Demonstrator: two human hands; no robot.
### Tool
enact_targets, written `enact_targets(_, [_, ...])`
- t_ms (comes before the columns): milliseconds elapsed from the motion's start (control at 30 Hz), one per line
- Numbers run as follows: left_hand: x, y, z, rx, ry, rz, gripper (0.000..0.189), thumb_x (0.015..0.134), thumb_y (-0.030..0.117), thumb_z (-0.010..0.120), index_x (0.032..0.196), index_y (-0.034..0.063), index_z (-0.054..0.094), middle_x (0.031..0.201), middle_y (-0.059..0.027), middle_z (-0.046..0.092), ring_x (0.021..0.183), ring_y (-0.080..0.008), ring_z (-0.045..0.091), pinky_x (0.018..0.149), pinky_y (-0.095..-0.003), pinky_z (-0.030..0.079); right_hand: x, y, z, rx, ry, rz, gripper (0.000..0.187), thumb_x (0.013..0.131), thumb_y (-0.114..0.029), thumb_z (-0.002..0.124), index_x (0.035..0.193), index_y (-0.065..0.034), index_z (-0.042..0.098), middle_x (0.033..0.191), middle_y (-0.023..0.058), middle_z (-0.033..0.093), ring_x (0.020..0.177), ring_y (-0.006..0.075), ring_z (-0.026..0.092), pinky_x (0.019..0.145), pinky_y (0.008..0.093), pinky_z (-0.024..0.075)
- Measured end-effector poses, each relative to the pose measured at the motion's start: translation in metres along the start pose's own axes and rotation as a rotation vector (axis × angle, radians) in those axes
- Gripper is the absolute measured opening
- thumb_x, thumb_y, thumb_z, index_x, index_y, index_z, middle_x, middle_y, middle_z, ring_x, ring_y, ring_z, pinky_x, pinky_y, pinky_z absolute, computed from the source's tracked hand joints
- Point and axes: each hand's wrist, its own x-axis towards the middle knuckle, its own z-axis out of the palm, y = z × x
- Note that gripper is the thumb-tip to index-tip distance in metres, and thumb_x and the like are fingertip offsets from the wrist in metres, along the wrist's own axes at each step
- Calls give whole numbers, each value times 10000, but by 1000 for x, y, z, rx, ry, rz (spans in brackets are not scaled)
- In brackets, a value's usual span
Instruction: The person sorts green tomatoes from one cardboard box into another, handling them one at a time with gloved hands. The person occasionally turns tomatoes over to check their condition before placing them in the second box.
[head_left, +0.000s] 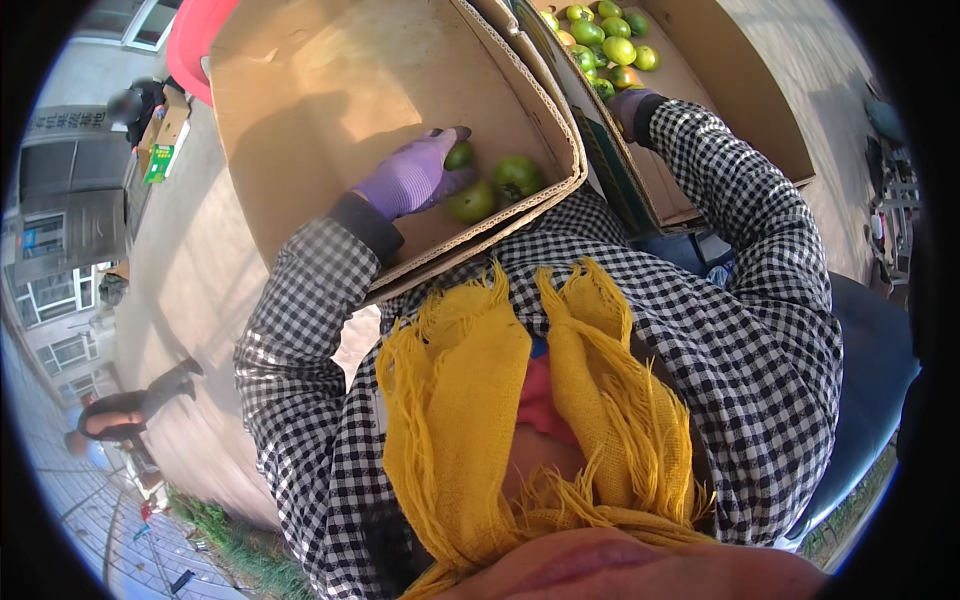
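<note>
In the left cardboard box (300, 172), my left hand (412, 176), in a purple knit glove, has its fingers and thumb around a small green tomato (458, 155). Close by in the same box corner are a green tomato (472, 201) below the thumb and another green tomato (518, 176) by the wall. My right hand (632, 111), gloved alike, reaches into the right cardboard box (720, 82) at the near edge of a group of green tomatoes (618, 50). A few of these show orange. The cuff and sleeve hide most of its fingers, so its grip is unclear.
A red plastic tub (193, 49) stands beyond the left box. The two boxes meet along their side walls before my lap. At far left, a person (139, 109) bends by a carton (166, 131), and another person (120, 416) is on the paving.
</note>
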Motion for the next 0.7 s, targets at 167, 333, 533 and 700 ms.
enact_targets(167, [6,5,-6,-6,-25,7,646,972,366,688,1505,93,446,1456,-234,540,1322,-396,550,1096,-445,454,3,4,9,46,50,102,330,836,-257,669,1094,-83,779,1116,166,746,1059,340,711,878,443,572])
enact_targets(333, [1,7,-7,-65,35,-40,629,972,383,691,1484,84,478,1439,-222,554,1317,-397,553,1098,-439,455,-15,8,-24,199,140,243,337,794,-242,693,1077,-78,773,1108,165,746,1041,339,716,849,434,581])
enact_targets(533, [-1,26,-28,-250,340,-27,583,972,341,705,1457,76,516,1438,-189,569,1326,-327,567,1094,-408,467,-49,37,-72,647,721,83,573,823,-348,798,1302,-55,679,1158,182,734,1066,335,717,951,407,560])
enact_targets(700, [-7,45,-42,-535,405,241,558,1014,288,654,1479,39,469,1400,-167,588,1271,-265,602,1072,-406,496,-149,-42,-123,1643,1113,-621,346,898,-79,745,1212,48,677,1089,183,744,1033,208,712,891,313,562])
